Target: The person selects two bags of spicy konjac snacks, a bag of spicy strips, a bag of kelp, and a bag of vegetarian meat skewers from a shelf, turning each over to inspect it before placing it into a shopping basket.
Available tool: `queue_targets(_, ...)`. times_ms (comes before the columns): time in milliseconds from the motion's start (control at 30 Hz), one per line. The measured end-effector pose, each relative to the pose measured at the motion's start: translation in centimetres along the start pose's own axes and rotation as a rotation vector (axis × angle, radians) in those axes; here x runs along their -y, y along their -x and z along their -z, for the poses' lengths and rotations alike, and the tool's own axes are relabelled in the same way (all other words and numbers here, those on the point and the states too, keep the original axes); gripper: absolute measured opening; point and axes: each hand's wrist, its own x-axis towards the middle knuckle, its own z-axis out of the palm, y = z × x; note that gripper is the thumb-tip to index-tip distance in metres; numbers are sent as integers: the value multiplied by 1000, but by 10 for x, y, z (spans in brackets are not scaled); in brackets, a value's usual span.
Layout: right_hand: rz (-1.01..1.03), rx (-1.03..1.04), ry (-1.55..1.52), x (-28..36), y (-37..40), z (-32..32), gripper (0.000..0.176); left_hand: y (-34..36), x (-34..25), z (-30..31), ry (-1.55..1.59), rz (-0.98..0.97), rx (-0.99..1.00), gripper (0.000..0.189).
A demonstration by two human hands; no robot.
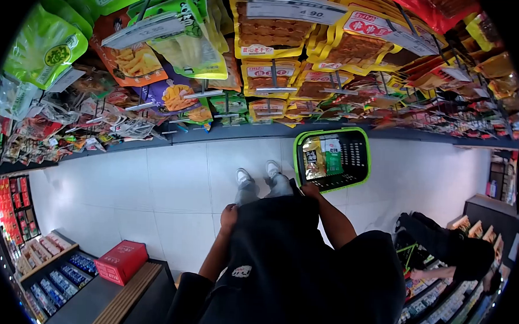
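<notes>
My left hand [228, 217] hangs at my side by my grey trousers, fingers curled, with nothing showing in it. My right hand [311, 191] is closed at the near edge of a black shopping basket [352, 182] with a bright green rim; its fingers are partly hidden. Inside the basket lie a gold-and-black food packet [313, 159] and a green-and-white packet [333, 156], side by side.
Ahead, a rack holds hanging snack packets, among them yellow packs [271, 32] and green bags [50, 51]. A red box [121, 262] sits on a counter behind left. Behind right, another person [458, 249] bends near shelves.
</notes>
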Motion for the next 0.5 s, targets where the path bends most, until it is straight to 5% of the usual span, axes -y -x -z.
queue_targets(67,-218,-41,-259,27,26,22,29,-32,22,-4,-81,-149,201,42)
queue_targets(133,-155,-50,-160,37,26,28,33,-72,54,-24,-117,-334,358,50)
queue_targets(267,-176,-265,-387,58,44,47,32,-100,24,-31,-234,-391,676,45)
queue_targets(433,-209,-254,-531,37,36,111,33,-91,-32,-6,-517,-661,720,35)
queue_targets(500,-75,-445,-106,23,33,160,36,-95,-35,-5,-487,-692,681,34)
